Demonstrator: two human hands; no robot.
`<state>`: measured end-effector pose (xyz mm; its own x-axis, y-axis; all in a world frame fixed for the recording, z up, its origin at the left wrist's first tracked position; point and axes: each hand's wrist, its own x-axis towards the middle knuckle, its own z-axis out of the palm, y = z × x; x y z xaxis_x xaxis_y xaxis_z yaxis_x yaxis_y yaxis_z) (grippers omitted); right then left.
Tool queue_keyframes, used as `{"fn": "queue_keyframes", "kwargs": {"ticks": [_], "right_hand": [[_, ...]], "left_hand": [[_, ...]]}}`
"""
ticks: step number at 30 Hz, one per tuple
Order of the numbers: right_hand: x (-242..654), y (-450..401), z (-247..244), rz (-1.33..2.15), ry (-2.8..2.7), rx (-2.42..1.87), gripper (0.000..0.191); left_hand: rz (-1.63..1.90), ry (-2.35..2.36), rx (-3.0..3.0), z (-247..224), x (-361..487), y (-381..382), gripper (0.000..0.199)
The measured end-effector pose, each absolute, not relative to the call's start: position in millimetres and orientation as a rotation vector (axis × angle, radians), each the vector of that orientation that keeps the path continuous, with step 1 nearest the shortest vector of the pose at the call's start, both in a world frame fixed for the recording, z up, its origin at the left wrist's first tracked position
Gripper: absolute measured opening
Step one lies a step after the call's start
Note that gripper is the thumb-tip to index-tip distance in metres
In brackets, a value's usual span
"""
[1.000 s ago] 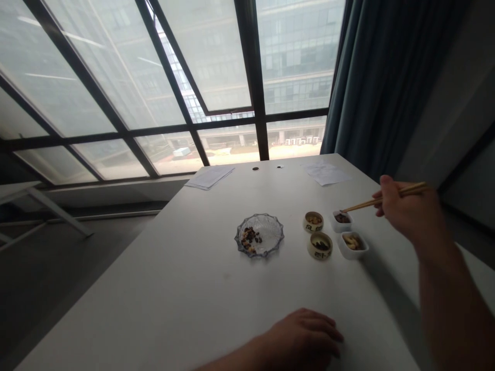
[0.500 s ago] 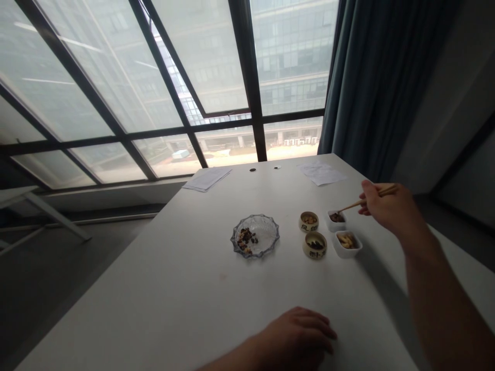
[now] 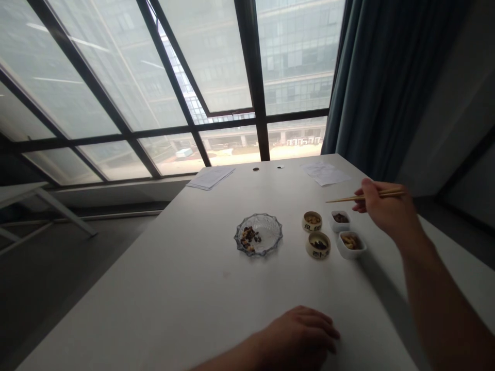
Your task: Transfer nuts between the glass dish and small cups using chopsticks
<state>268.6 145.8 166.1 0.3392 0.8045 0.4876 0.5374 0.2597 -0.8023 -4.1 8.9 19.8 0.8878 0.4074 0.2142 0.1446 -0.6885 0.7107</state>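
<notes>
My right hand (image 3: 382, 203) grips a pair of wooden chopsticks (image 3: 348, 199), their tips raised above the small dishes. Nothing can be made out between the tips. Below them sits a white square dish (image 3: 341, 227) of dark pieces, with a second white dish (image 3: 352, 252) of pale brown pieces nearer me. To their left stand two round beige cups with dark characters, a far cup (image 3: 312, 227) of brownish bits and a near cup (image 3: 319, 253) of dark bits. A scalloped glass plate (image 3: 273, 234) holds mixed dried pieces on its left side. My left hand (image 3: 299, 332) rests on the table, fingers stretched out.
The white table (image 3: 185, 288) reaches toward the large windows. Papers (image 3: 211, 178) lie at its far left corner and a loose sheet (image 3: 327, 173) at the far right. A blue curtain (image 3: 359, 87) hangs behind, and another table (image 3: 23, 193) stands at left.
The chopstick tips have lifted out of the far white dish and moved slightly left above it. My left hand stays on the table. The view has shifted a little.
</notes>
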Motion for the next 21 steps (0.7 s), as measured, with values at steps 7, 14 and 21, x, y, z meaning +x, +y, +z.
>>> {"fn": "queue_keyframes", "kwargs": {"ticks": [7, 14, 21], "right_hand": [[192.1, 129.4, 156.5, 0.715, -1.435, -1.158, 0.05], [136.5, 131.4, 114.0, 0.933, -1.682, -1.006, 0.051], [121.6, 131.9, 93.2, 0.876, -1.836, -1.007, 0.047]], "left_hand": [[0.466, 0.413, 2.328, 19.8, -3.4, 8.0, 0.025], [0.469, 0.387, 2.347, 13.3, -3.1, 9.3, 0.025], [0.47, 0.34, 2.368, 4.9, -4.4, 11.6, 0.024]]}}
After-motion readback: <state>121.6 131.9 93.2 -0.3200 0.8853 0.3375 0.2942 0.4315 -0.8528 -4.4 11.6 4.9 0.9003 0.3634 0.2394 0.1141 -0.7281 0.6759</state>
